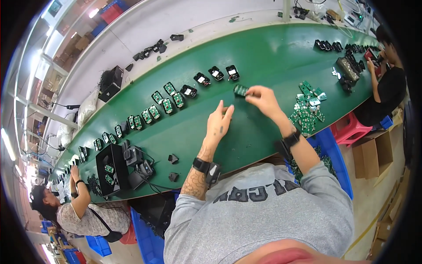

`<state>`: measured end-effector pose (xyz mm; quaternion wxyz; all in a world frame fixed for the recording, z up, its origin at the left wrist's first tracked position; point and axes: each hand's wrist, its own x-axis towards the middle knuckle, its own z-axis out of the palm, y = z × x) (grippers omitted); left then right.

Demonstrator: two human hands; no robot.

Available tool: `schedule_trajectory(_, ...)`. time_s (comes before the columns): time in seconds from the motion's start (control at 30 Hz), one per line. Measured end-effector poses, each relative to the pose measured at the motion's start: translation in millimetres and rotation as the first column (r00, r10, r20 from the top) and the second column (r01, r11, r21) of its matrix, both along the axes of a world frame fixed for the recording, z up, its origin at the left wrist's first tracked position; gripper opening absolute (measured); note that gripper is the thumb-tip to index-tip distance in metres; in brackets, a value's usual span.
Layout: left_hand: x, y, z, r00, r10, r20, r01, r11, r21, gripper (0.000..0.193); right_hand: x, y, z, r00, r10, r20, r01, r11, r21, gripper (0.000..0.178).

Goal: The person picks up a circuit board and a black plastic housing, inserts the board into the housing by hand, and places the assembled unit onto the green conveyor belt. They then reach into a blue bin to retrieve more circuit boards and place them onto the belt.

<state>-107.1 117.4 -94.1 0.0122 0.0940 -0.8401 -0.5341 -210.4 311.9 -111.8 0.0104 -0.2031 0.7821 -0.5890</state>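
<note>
right grip (263, 100): pinching one green circuit board (240, 90), near black housings (215, 73). left grip (219, 122): empty, thumb and finger parted. rightward: loose board pile (307, 113). leftward: black box (121, 165). table (268, 53): long, green. floor (364, 191): pink stool (351, 130).

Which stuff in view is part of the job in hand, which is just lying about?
Likely the job:
green circuit board, held in right hand
pile of boards
row of black housings

Likely just about:
cardboard box on floor
pink stool
</note>
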Motion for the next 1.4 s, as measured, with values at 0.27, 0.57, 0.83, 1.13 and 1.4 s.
schedule_trajectory(0.27, 79.0, -7.9, -44.8, 0.959, -0.243, -0.145, 0.023, 0.578, -0.816, 0.066, -102.7, -13.7, -35.1, 0.741, -0.543, -0.396, 0.666, 0.672, 0.325, 0.026)
schedule_trajectory(0.57, 143.0, -18.5, -26.7, 0.986, -0.098, -0.133, -0.029, 0.690, -0.723, 0.056, 4.6, 7.7, -9.8, 0.831, 0.029, -0.556, 0.208, 0.910, 0.359, 0.057)
schedule_trajectory(0.83, 142.3, -13.7, -23.3, 0.997, 0.044, -0.063, -0.075, 0.734, -0.675, 0.057, 82.8, 54.4, 2.9, 0.922, 0.329, -0.205, -0.082, 0.682, 0.727, 0.067)
schedule_trajectory(1.13, 138.5, -9.3, -22.7, 0.998, 0.049, 0.037, -0.011, 0.734, -0.680, 0.061, 76.8, 51.8, 9.1, 0.933, 0.336, -0.131, -0.109, 0.610, 0.785, 0.066)
schedule_trajectory(1.4, 134.9, 5.3, -28.3, 0.995, 0.039, 0.087, 0.045, 0.613, -0.789, 0.080, 48.4, 40.8, -21.3, 0.911, 0.001, -0.412, 0.283, 0.726, 0.627, 0.070)
